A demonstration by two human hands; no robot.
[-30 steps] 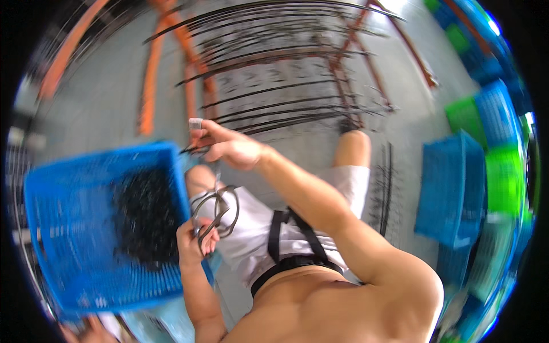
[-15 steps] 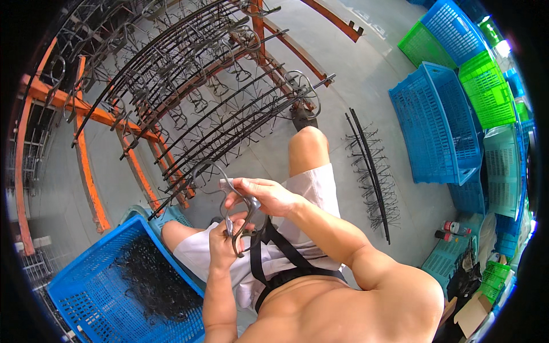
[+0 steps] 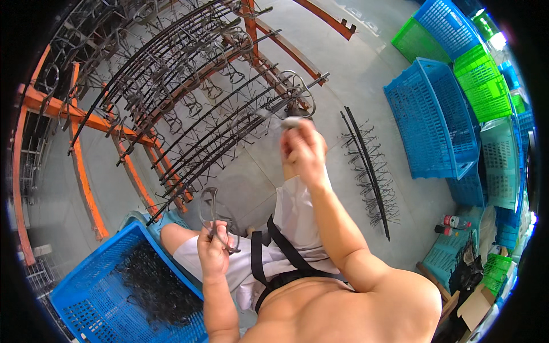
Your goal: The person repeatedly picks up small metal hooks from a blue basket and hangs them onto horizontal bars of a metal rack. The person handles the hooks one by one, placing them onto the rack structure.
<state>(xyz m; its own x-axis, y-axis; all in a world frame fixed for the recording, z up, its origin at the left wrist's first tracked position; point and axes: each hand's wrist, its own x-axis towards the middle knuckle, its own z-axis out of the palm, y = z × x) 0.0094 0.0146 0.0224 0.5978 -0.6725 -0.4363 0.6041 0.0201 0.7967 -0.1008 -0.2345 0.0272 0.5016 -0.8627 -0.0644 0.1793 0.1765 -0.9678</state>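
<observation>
My left hand (image 3: 214, 248) is closed around a grey bent metal loop frame (image 3: 209, 208), held low in front of my thigh. My right hand (image 3: 303, 148) is raised at the near end of a rack of black rods (image 3: 217, 120) hung with metal loops and small hooks. Its fingers are curled and blurred, with something grey at their tips that I cannot make out. Left of me, a blue basket (image 3: 91, 303) holds a dark heap of thin black pieces (image 3: 154, 291).
Orange frames (image 3: 83, 171) carry the racks. Two black rods with wire hooks (image 3: 366, 171) lie on the floor to my right. Stacked blue crates (image 3: 423, 120) and green crates (image 3: 480, 80) line the right side, with bottles (image 3: 452, 223) and cardboard (image 3: 474, 308) below them.
My right hand has left the loop frame in my left hand and moved up and right toward the rack, after both hands were together on it half a second ago.
</observation>
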